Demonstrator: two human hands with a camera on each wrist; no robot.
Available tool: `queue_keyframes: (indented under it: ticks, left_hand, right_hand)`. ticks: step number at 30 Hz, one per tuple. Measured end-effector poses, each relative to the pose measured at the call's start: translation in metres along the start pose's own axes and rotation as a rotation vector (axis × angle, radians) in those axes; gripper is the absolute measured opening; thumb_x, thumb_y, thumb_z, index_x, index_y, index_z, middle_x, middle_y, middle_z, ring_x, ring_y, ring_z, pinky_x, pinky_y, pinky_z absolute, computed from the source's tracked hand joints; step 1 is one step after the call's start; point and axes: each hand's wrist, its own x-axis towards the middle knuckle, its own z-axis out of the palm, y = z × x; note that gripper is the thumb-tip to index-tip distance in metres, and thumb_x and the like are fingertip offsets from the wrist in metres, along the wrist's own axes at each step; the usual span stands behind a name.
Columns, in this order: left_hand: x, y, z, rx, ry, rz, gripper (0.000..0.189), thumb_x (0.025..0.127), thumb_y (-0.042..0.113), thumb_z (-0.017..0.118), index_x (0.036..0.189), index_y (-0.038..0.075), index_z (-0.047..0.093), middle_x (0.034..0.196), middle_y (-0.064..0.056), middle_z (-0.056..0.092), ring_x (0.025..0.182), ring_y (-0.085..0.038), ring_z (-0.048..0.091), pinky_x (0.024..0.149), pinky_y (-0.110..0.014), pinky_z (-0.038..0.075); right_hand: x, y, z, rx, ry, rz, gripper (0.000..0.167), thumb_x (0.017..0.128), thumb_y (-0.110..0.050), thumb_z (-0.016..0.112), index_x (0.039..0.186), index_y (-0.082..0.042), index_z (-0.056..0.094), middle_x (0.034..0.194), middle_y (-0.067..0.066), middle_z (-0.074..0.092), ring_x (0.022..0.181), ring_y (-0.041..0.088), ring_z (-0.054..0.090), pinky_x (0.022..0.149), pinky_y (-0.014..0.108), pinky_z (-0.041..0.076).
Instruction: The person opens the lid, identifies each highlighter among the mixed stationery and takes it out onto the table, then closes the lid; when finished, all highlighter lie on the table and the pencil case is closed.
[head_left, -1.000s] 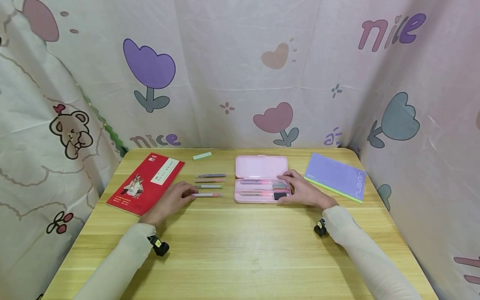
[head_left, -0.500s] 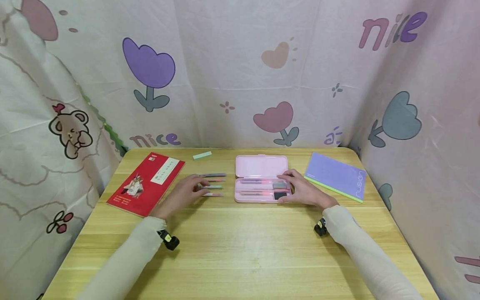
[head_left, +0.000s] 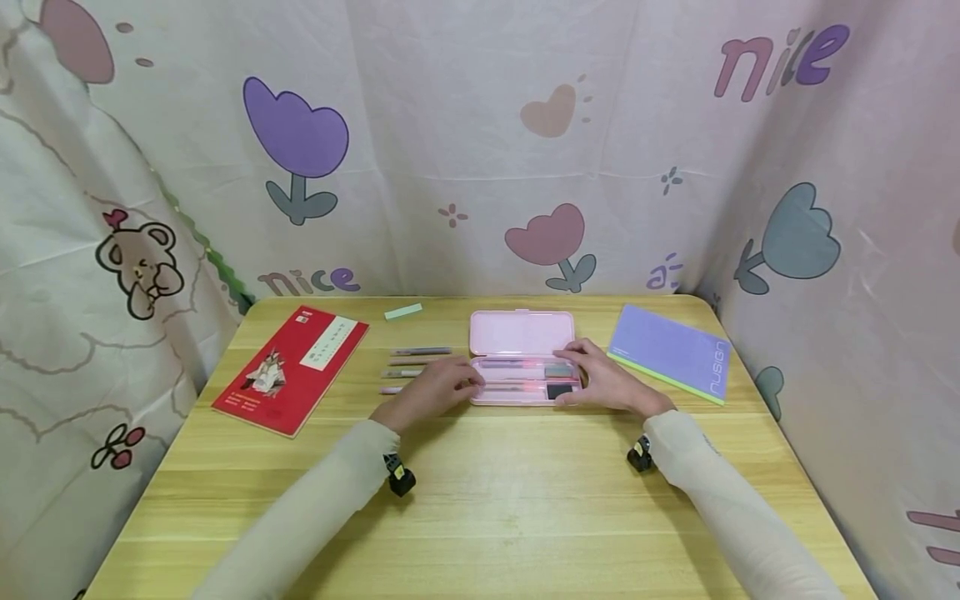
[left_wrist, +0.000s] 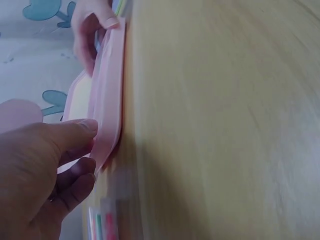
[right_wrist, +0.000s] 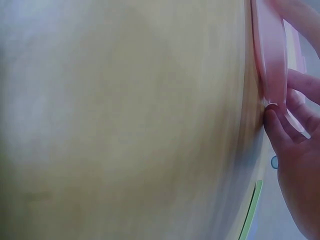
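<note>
A pink pencil case [head_left: 521,333] lies on the table with its lid folded back. Pens show in its two long compartments, beside a dark block [head_left: 559,391] and a greyish block [head_left: 557,371] at the right end. My left hand [head_left: 431,387] holds the case's left end; in the left wrist view its thumb [left_wrist: 82,127] touches the pink wall. At the opposite end my right hand [right_wrist: 295,150] grips the case between thumb and fingers. Several pens [head_left: 420,351] lie in a row left of the case, the nearer ones partly hidden by my left hand.
A red booklet [head_left: 292,375] lies on the left of the wooden table [head_left: 510,500], a purple notebook [head_left: 667,354] on the right. Towards the back edge is a small pale green strip [head_left: 403,312]. Patterned cloth [head_left: 442,125] hangs behind.
My left hand has moved right from the left ends of the pens, across them, to the left end of the pencil case. The right hand has stayed on the case.
</note>
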Motion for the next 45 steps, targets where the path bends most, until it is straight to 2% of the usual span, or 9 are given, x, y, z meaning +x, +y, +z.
queue_keyframes:
  ticks: [7,15,23,26,30,34,36,40,45]
  left_hand:
    - [0.005,0.009,0.005,0.085,-0.007,0.014,0.015,0.106,0.021,0.074,0.116,0.018,0.085,0.114,0.005,0.077,0.102,-0.010,0.068,0.093,-0.031,0.060]
    - [0.011,0.017,0.005,0.168,-0.019,0.046,0.007,0.104,0.016,0.076,0.106,0.014,0.083,0.106,0.003,0.078,0.099,-0.014,0.070,0.089,-0.031,0.058]
    - [0.015,0.021,0.004,0.280,-0.042,0.106,0.013,0.102,0.014,0.078,0.089,0.014,0.082,0.084,0.004,0.070,0.076,-0.009,0.054,0.073,-0.025,0.049]
    - [0.016,0.024,0.002,0.308,-0.044,0.121,0.016,0.102,0.014,0.078,0.087,0.013,0.080,0.082,0.003,0.069,0.074,-0.011,0.055,0.071,-0.026,0.050]
    - [0.015,0.021,0.002,0.265,-0.049,0.074,0.011,0.105,0.019,0.075,0.097,0.014,0.080,0.096,0.003,0.073,0.087,-0.012,0.066,0.081,-0.028,0.057]
    - [0.008,0.014,0.000,0.157,-0.025,-0.005,0.009,0.106,0.025,0.074,0.108,0.017,0.079,0.112,0.004,0.075,0.101,-0.012,0.070,0.092,-0.031,0.060]
    - [0.004,0.010,-0.004,0.094,-0.003,-0.034,0.010,0.106,0.025,0.074,0.110,0.018,0.079,0.113,0.004,0.075,0.100,-0.011,0.069,0.091,-0.031,0.060]
    - [-0.006,0.000,-0.013,-0.024,0.062,-0.046,0.010,0.106,0.023,0.075,0.113,0.018,0.079,0.107,0.006,0.075,0.091,-0.010,0.065,0.082,-0.028,0.059]
    - [-0.027,-0.016,-0.029,-0.110,0.139,-0.066,0.012,0.104,0.022,0.077,0.115,0.018,0.079,0.100,0.007,0.074,0.086,-0.010,0.062,0.077,-0.027,0.055]
  right_hand:
    - [-0.001,-0.003,-0.001,-0.010,0.003,-0.009,0.104,0.084,-0.059,0.091,0.166,-0.015,0.045,0.160,0.011,0.042,0.126,0.026,0.051,0.109,0.052,0.047]
    - [-0.001,-0.001,0.000,-0.015,0.006,-0.012,0.104,0.084,-0.060,0.091,0.166,-0.015,0.046,0.159,0.010,0.042,0.125,0.025,0.051,0.108,0.051,0.047]
    - [0.000,0.001,0.002,-0.012,0.004,-0.007,0.105,0.083,-0.063,0.090,0.166,-0.016,0.046,0.159,0.009,0.043,0.124,0.024,0.050,0.105,0.049,0.047]
    - [-0.001,0.001,0.001,-0.026,0.011,-0.014,0.104,0.084,-0.064,0.089,0.165,-0.015,0.047,0.158,0.010,0.043,0.126,0.025,0.049,0.106,0.051,0.047]
    - [-0.001,0.000,0.001,-0.022,0.008,-0.012,0.104,0.084,-0.063,0.089,0.165,-0.015,0.047,0.158,0.010,0.043,0.126,0.026,0.049,0.107,0.051,0.047]
    - [-0.001,-0.001,0.000,-0.014,0.006,-0.010,0.104,0.084,-0.062,0.090,0.166,-0.016,0.047,0.159,0.009,0.043,0.124,0.025,0.050,0.106,0.049,0.047]
    - [-0.001,-0.001,0.000,-0.021,0.010,-0.014,0.103,0.084,-0.061,0.090,0.166,-0.015,0.047,0.158,0.010,0.043,0.123,0.024,0.050,0.106,0.049,0.047]
    - [-0.001,-0.002,0.000,-0.023,0.012,-0.020,0.102,0.085,-0.060,0.090,0.165,-0.014,0.047,0.158,0.010,0.044,0.124,0.025,0.050,0.107,0.050,0.047]
    - [0.000,-0.001,0.001,-0.022,0.008,-0.019,0.102,0.085,-0.058,0.090,0.165,-0.014,0.047,0.158,0.010,0.043,0.124,0.025,0.049,0.108,0.049,0.047]
